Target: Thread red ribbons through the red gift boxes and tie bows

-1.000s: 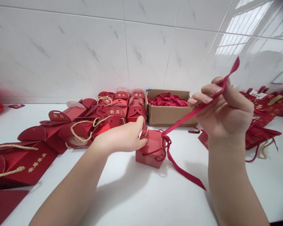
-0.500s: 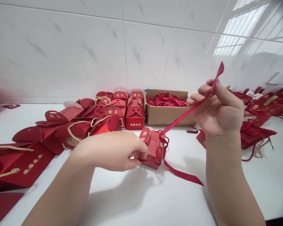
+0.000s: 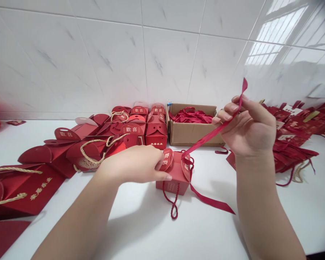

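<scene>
So the step in hand looks like fitting a ribbon (image 3: 206, 138) to a little red box (image 3: 178, 169), which sits on the white counter (image 3: 206, 234) right between the two hands. Right hand (image 3: 249, 130) has a narrow grip, pinching the ribbon near its end and holding it up taut. The other tail lies slack beside the box. Left hand (image 3: 141, 164) is half-curled at the lettered flap (image 3: 167, 159), thumb reaching over the box; can't tell if that grip is actually closed on anything. Imo the next move calls for a steady box and a clear path for the ribbon, since the twisted cord (image 3: 174, 204) dangles in a loop on the near side.

Materials-wise: the box seems to be stiff folded card, squarish with rounded flaps; the ribbon's flat with a satiny sheen. Behind, a plain brown carton (image 3: 195, 134) holds a tangle of matching ribbons (image 3: 191, 115).
</scene>
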### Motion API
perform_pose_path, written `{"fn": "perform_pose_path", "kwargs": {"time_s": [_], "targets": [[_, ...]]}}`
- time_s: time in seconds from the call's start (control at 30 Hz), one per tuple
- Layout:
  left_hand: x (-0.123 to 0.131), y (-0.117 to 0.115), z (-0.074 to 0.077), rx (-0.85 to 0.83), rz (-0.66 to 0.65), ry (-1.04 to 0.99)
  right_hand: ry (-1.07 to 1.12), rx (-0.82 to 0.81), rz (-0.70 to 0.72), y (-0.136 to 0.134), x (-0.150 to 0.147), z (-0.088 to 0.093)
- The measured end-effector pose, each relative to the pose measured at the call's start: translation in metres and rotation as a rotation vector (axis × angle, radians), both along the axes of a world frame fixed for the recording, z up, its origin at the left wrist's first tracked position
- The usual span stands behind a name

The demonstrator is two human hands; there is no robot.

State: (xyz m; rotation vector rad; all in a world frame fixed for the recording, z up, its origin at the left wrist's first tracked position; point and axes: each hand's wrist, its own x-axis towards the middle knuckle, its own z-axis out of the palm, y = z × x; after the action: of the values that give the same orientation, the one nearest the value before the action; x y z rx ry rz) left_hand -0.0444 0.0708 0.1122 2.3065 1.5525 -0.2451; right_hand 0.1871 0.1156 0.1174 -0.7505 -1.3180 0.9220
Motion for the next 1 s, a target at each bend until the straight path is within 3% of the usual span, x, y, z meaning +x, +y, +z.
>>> {"fn": "perform_pose_path", "kwargs": {"time_s": [0.1,0.23,0.4,0.6,1.0], "targets": [[0.002,0.012,-0.007,0.003,0.006,0.02,-0.02,-0.05,0.077,0.0,-0.004,-0.001],[-0.005,0.015,-0.001,-0.099,0.013,-0.034,-0.106,-0.168,0.316,0.002,-0.013,-0.008],[-0.012,0.016,0.009,-0.236,0.021,-0.094,-0.579,-0.249,0.449,0.006,-0.035,-0.024],[-0.018,0.024,0.004,-0.303,-0.011,-0.099,-0.897,-0.292,0.422,0.007,-0.052,-0.042],[-0.017,0.022,0.006,-0.297,-0.028,-0.09,-0.893,-0.28,0.456,0.007,-0.056,-0.044]]}}
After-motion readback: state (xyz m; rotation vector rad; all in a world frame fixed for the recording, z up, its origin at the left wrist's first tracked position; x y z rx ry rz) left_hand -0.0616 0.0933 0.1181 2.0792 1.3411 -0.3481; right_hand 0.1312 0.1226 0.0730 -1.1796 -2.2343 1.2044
